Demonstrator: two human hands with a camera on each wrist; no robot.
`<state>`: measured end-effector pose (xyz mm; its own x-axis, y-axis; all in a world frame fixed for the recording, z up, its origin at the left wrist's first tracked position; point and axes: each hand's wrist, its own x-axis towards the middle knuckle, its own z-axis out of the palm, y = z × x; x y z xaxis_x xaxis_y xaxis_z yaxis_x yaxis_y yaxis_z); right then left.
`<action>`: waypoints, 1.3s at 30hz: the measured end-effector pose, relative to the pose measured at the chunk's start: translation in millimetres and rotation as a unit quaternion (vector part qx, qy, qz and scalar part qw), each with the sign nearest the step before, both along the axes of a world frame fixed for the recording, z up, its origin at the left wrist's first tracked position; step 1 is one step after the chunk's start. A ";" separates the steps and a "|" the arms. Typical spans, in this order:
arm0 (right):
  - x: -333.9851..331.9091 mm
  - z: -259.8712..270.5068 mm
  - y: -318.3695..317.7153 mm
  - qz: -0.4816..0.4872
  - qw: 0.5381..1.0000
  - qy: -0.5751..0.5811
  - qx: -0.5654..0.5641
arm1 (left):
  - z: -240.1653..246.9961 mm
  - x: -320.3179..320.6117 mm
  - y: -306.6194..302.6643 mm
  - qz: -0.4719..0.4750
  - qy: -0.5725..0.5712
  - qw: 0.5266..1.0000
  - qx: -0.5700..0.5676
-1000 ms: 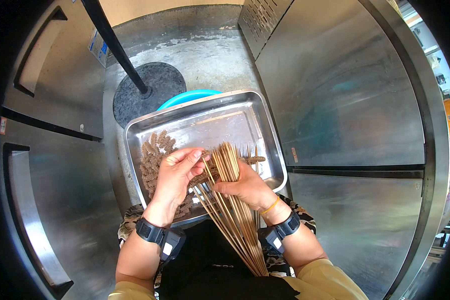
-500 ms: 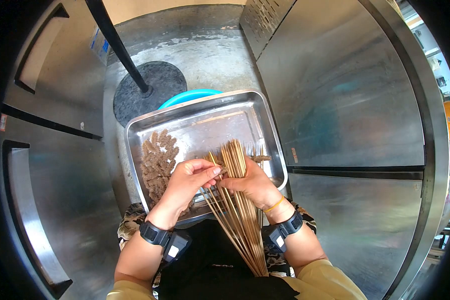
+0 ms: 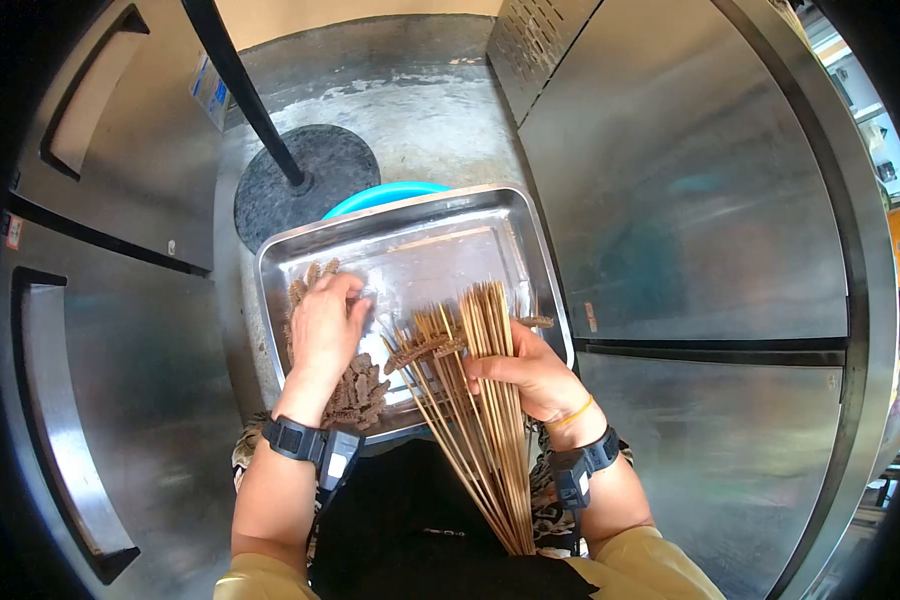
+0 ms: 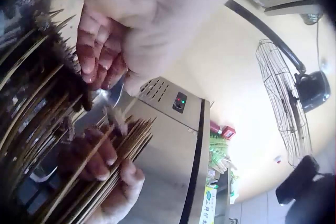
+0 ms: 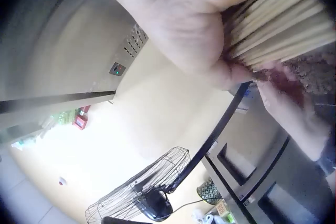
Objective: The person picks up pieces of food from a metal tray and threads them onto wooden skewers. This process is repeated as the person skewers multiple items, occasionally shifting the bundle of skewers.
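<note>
My right hand (image 3: 535, 380) grips a thick bundle of thin wooden skewers (image 3: 500, 430), thumb across the front, points upward. Left of the bundle, looser skewers fan out, and brown ridged pieces (image 3: 420, 352) sit across them near the tips. Over a heap of similar brown pieces (image 3: 355, 395) at the tray's left side is my left hand (image 3: 325, 325), its fingers loosely bent and partly covering the heap. In the left wrist view nothing shows between the left hand's fingers (image 4: 97, 61). All this is over a shallow metal tray (image 3: 440, 265).
A blue basin (image 3: 390, 195) shows behind the tray, beside a round dark base (image 3: 310, 185) with a black pole. Steel cabinets stand at left (image 3: 120, 370) and right (image 3: 690, 200). The wrist views show a wire-caged fan (image 5: 142, 187).
My left hand has left the skewer tips and moved left to the heap; a brown piece now shows across the loose skewers. The right hand still holds the bundle, slightly further right.
</note>
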<state>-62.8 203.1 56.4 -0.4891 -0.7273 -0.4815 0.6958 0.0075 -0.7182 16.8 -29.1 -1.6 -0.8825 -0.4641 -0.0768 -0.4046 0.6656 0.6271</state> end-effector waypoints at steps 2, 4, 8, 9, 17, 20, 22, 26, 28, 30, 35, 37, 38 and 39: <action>0.8 -1.8 2.4 -0.004 1.000 0.000 0.007 | -3.7 0.9 1.2 -0.011 -0.027 0.993 -0.112; 0.3 -1.9 5.1 -0.005 1.000 -0.006 0.003 | -4.7 2.6 6.5 -0.033 -0.054 0.984 -0.166; 1.8 -2.0 6.0 -0.016 1.000 -0.008 0.008 | -9.5 0.6 9.7 -0.051 -0.102 0.980 -0.162; 2.7 -2.5 5.4 -0.025 1.000 -0.003 0.011 | -11.0 0.5 9.7 -0.060 -0.109 0.978 -0.170; 5.3 -9.7 1.0 -0.025 0.999 0.034 0.033 | -9.8 -2.3 10.3 -0.051 -0.027 0.998 0.005; 6.5 -13.8 -1.6 -0.010 0.997 0.057 0.045 | -21.8 -4.3 -4.5 0.011 0.081 0.890 0.449; 7.1 -15.0 -4.2 -0.001 0.996 0.068 0.050 | 18.0 -5.2 0.5 0.081 0.084 0.720 0.684; 10.1 -12.7 -13.9 0.004 0.995 0.086 0.057 | 18.0 -3.0 3.2 0.071 0.080 0.655 0.748; 11.0 -12.0 -17.8 0.007 0.994 0.089 0.057 | 17.5 -1.7 3.7 0.072 0.080 0.640 0.761; 11.7 -11.8 -20.3 0.010 0.995 0.085 0.057 | 21.6 -1.5 8.0 0.086 0.087 0.649 0.751; 14.5 -15.9 -24.3 0.011 0.995 0.084 0.048 | 19.0 -0.2 9.0 0.083 0.089 0.678 0.725; 14.9 -17.6 -24.4 0.012 0.995 0.088 0.050 | 17.4 0.1 10.2 0.074 0.092 0.702 0.702; 15.0 -18.3 -24.3 0.014 0.995 0.090 0.051 | 17.1 -0.1 11.8 0.072 0.096 0.717 0.687; 15.0 -18.5 -24.3 0.015 0.994 0.092 0.053 | 17.1 -0.1 13.1 0.069 0.099 0.731 0.671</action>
<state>-47.8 178.8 37.9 -0.5545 -0.6934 -0.4601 0.5508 0.1087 -0.8276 16.7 -15.9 15.5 -0.8897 -0.1745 -0.4220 -0.2221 -0.6422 0.7337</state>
